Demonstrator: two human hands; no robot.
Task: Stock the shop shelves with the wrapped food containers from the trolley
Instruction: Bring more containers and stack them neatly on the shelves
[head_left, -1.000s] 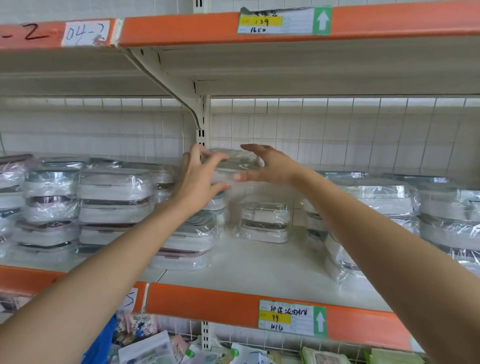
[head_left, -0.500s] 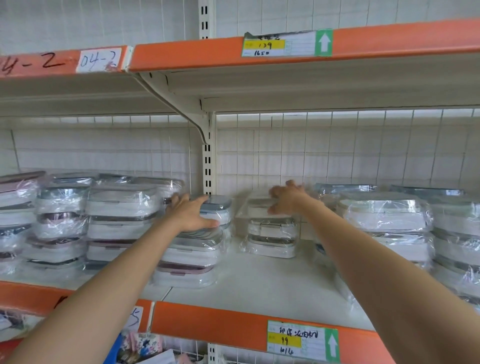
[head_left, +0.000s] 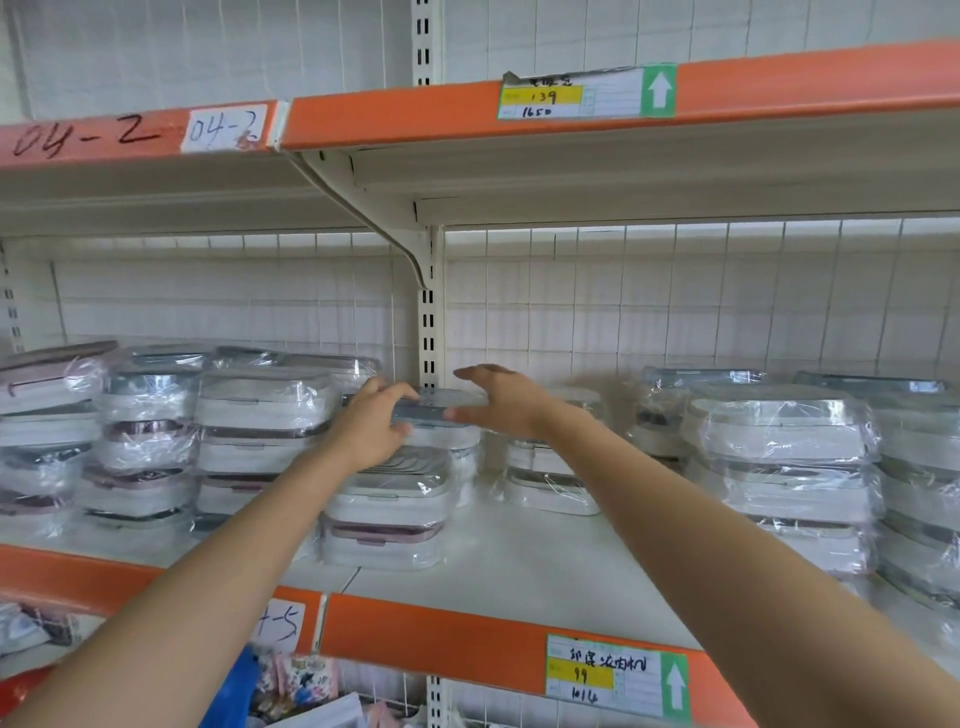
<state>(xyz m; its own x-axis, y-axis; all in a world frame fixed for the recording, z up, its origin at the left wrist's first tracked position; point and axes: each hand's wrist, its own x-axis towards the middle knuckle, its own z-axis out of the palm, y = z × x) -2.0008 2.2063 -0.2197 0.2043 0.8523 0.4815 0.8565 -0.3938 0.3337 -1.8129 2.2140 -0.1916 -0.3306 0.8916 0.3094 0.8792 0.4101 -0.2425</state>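
on the middle shelf (head_left: 519, 566), beside the slotted upright (head_left: 429, 332): left grip (head_left: 371, 428) has fingers curled over the near-left end of a blue-lidded wrapped container (head_left: 447, 405), thumb under its edge, so grasping it. right grip (head_left: 501, 402) is released, fingers straight and spread at the container's right end, thumb about touching the lid edge; contact of the fingers cannot be confirmed. container lies flat at the top of the rear centre stack (head_left: 457, 452), behind the lower front stack (head_left: 387, 514). change: half a second ago the hands were apart, the left on the centre stack, the right on the short stack (head_left: 550, 478) further right; a second ago both carried a container in the air at about this height. now both frame the one top container. reading: the piece is set down, this looks like final squaring. outward: full stacks to the left (head_left: 260, 415) and right (head_left: 779, 447); bare shelf in front centre, room for more. trolley not in view.
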